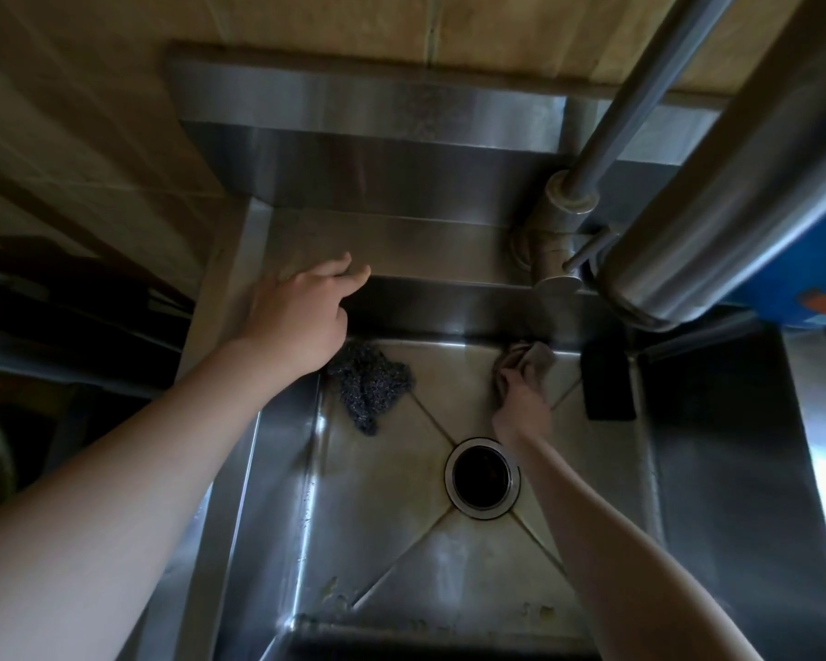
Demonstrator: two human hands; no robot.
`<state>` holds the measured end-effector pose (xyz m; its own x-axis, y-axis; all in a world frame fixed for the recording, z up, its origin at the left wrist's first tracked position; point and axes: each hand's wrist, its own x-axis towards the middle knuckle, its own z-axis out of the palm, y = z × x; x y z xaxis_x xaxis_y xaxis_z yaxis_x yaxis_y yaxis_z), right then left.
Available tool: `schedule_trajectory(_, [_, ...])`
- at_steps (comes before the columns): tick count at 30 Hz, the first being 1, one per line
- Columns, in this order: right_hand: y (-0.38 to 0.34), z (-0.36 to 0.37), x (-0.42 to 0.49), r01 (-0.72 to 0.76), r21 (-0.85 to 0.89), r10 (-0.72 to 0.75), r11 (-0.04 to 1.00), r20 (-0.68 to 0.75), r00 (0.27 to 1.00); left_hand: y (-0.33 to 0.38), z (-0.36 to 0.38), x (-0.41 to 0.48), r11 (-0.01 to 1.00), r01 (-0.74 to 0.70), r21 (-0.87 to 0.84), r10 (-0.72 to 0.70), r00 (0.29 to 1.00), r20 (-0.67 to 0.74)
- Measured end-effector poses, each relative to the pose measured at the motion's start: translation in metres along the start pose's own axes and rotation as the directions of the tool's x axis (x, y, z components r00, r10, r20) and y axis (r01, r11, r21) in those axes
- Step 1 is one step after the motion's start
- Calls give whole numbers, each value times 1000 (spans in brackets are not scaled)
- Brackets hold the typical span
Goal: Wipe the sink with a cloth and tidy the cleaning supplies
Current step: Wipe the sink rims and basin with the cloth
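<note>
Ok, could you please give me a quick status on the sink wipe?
Right hand grips cloth at basin's far wall. Left hand rests on sink rim. Steel scourer and black block lie in the basin.

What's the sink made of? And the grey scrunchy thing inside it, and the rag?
The sink looks like stainless steel: silvery, brushed, with bright streaky reflections. The scouring pad looks like tangled metal wire, dark grey with tiny glints. The cloth held in the right hand seems soft fabric, beige and matt, since it bunches into folds.
</note>
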<state>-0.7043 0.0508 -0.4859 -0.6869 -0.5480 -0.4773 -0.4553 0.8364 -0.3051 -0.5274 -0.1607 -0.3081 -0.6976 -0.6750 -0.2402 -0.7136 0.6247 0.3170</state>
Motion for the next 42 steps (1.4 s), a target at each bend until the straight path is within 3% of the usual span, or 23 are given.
schedule_trajectory(4, [-25, 25, -24, 285, -103, -266, 953, 167, 949, 0, -1, 2, 1000, 1, 4, -1, 1000, 17])
schedule_trajectory(8, [-28, 32, -44, 452, -284, -352, 845, 341, 872, 0, -1, 2, 1000, 4, -8, -3, 1000, 26])
schedule_trajectory(13, [-19, 39, -69, 447, -259, -312, 856, 431, 847, 0, 0, 1, 1000, 13, 26, -13, 1000, 18])
schedule_trajectory(21, [-67, 30, -34, 290, -92, -248, 952, 321, 914, 2, 0, 1, 997, 10, 82, -10, 1000, -3])
schedule_trajectory(32, [-36, 20, -49, 260, -171, -192, 950, 334, 923, 6, -5, -2, 994, 3, 113, -5, 1000, 18])
schedule_trajectory(34, [-29, 20, -68, 296, -207, -202, 932, 379, 903, 5, -5, -2, 993, -3, 117, 1, 1000, 16])
schedule_trajectory(38, [-34, 25, -102, 428, -273, -215, 861, 568, 794, 6, -5, -1, 995, 3, 102, -4, 1000, 16])
schedule_trajectory(42, [-38, 28, -120, 490, -276, -232, 827, 626, 745, 5, -5, 0, 996, 12, 93, -15, 1000, 23])
